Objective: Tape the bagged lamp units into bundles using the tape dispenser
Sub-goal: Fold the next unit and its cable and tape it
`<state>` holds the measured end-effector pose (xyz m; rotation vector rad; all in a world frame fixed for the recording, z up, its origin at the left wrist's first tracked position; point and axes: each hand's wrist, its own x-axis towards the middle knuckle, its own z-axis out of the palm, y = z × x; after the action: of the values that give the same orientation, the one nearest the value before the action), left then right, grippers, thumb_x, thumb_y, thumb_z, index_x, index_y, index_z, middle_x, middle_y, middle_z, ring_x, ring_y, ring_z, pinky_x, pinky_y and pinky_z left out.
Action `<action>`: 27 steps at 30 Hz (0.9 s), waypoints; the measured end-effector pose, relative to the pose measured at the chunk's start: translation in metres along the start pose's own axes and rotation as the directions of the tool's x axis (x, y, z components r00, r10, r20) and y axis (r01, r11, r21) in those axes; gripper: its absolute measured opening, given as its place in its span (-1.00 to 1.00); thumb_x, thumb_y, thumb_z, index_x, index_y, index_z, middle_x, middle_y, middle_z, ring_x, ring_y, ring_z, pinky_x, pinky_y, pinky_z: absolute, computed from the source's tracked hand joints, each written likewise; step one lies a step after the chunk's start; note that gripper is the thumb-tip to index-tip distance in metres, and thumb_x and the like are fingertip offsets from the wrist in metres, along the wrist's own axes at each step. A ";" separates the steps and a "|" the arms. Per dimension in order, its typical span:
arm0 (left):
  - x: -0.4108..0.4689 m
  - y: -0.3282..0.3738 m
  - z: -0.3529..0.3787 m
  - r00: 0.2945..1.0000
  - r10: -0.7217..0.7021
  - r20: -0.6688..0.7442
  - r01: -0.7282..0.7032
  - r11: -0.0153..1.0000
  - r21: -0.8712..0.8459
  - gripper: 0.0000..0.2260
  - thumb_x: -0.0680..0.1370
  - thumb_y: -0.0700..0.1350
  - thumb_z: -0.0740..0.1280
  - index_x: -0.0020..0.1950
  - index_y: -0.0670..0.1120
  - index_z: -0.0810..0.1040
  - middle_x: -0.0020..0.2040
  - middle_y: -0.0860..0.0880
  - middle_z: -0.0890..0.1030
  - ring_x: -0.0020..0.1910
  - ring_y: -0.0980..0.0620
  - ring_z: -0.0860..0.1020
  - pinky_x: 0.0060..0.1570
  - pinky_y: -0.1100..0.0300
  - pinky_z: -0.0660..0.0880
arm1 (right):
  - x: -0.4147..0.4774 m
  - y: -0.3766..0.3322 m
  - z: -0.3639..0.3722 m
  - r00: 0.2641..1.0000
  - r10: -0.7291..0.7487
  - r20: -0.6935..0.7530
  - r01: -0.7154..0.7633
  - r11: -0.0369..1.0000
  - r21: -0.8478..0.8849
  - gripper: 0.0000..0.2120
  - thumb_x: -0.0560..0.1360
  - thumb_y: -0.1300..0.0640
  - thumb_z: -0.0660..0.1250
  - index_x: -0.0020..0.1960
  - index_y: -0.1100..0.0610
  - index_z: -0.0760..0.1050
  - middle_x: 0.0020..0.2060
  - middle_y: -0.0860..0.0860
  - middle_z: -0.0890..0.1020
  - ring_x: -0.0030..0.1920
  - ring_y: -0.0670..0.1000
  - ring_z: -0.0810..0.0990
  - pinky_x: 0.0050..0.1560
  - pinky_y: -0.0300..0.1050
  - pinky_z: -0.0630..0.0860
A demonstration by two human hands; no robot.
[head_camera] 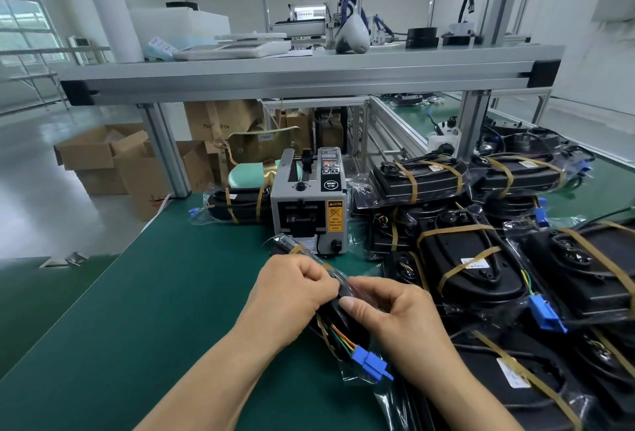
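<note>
Bagged lamp units (477, 259), banded with tan tape (457, 229), lie heaped to the right of the tape dispenser (307, 204), and just in front of it one bagged unit (335, 317) is gripped by the left hand (292, 289) and pinched by the right hand (388, 314), its blue connector (371, 363) nearest the person.
</note>
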<state>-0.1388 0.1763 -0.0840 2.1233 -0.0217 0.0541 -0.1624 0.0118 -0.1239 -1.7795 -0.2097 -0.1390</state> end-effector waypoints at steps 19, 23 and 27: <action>-0.008 -0.013 0.012 0.972 0.040 -0.231 -0.036 0.999 0.019 -0.78 0.44 0.17 0.42 -0.24 0.08 0.48 -0.45 0.19 0.43 -0.44 0.23 0.40 -0.41 0.28 0.29 | -0.001 -0.002 -0.001 1.000 0.008 0.004 -0.008 0.999 -0.040 -0.68 0.44 0.08 0.53 -0.06 -0.38 0.64 -0.14 -0.24 0.73 -0.08 -0.22 0.70 -0.05 -0.29 0.58; -0.004 -0.024 0.000 0.995 0.057 -0.084 -0.056 0.998 0.024 -0.79 0.36 0.14 0.49 -0.17 0.16 0.50 -0.38 0.21 0.43 -0.43 0.24 0.39 -0.42 0.39 0.34 | 0.000 -0.001 -0.001 1.000 0.018 -0.012 -0.019 0.997 -0.070 -0.80 0.43 0.10 0.54 -0.05 -0.20 0.70 -0.15 -0.23 0.73 -0.09 -0.23 0.69 -0.08 -0.38 0.53; 0.000 -0.025 -0.006 0.998 0.054 -0.025 -0.054 0.999 -0.008 -0.80 0.38 0.04 0.53 -0.16 0.22 0.52 -0.41 0.22 0.45 -0.46 0.25 0.39 -0.36 0.29 0.35 | 0.008 -0.008 -0.002 0.998 0.062 -0.009 -0.062 0.982 -0.181 -0.88 0.40 -0.04 0.53 -0.10 -0.05 0.66 -0.18 -0.19 0.71 -0.13 -0.22 0.65 -0.03 -0.27 0.53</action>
<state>-0.1384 0.1949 -0.1024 2.1132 -0.0648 0.1118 -0.1558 0.0124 -0.1143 -1.9646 -0.1423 -0.1190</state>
